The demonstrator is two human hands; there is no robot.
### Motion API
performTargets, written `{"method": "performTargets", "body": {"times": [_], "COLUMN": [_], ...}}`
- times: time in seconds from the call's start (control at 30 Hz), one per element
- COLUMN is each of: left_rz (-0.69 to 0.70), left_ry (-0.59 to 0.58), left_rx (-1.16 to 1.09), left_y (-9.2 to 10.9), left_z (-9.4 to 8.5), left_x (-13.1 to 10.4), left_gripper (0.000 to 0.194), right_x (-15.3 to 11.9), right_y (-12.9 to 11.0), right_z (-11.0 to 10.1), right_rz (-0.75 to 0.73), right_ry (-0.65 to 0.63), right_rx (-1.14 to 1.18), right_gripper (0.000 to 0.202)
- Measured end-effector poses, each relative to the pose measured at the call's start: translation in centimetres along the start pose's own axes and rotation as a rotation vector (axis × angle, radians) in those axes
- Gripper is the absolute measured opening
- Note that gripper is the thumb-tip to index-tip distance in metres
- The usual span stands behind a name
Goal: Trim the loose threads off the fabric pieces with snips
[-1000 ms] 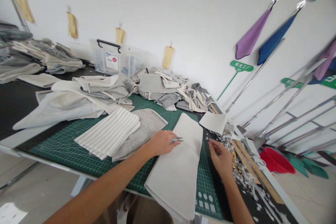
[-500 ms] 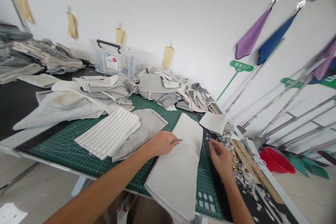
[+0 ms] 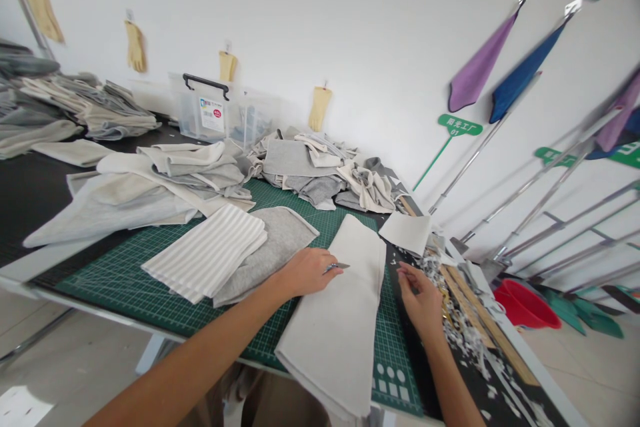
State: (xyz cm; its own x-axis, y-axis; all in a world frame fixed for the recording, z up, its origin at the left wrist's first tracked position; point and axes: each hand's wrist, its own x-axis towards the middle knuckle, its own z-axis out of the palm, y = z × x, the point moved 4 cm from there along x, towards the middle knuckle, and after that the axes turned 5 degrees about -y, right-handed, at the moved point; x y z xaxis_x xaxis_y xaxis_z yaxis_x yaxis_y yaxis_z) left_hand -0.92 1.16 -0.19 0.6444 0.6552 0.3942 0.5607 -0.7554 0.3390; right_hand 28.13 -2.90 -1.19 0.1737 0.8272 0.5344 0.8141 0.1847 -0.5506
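My left hand is closed around a small pointed metal blade, whose handle is hidden in the fingers. It rests on the left edge of a long, folded off-white cloth, the blade tip pointing right above it. To the right of this cloth, my right hand hovers with curled fingers and the fingertips drawn together; anything between them is too small to make out. Striped folded cloths and a grey cloth lie left of my left hand, on the green cutting mat.
Cloth heaps fill the back of the table, near a clear plastic box. White scraps and wooden strips line the right edge. A red basin stands on the floor beyond. Yellow gloves hang on the wall.
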Motion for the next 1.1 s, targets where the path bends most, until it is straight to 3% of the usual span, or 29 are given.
{"method": "performTargets", "body": {"times": [1.1], "left_rz": [-0.015], "left_ry": [0.010], "left_rx": [0.028], "left_y": [-0.13], "left_z": [0.06], "left_x": [-0.06], "left_gripper": [0.032], "right_x": [0.02], "right_y": [0.04], "right_z": [0.06], "right_rz": [0.008], "right_ry": [-0.007], "right_rx": [0.021], "right_gripper": [0.036]}}
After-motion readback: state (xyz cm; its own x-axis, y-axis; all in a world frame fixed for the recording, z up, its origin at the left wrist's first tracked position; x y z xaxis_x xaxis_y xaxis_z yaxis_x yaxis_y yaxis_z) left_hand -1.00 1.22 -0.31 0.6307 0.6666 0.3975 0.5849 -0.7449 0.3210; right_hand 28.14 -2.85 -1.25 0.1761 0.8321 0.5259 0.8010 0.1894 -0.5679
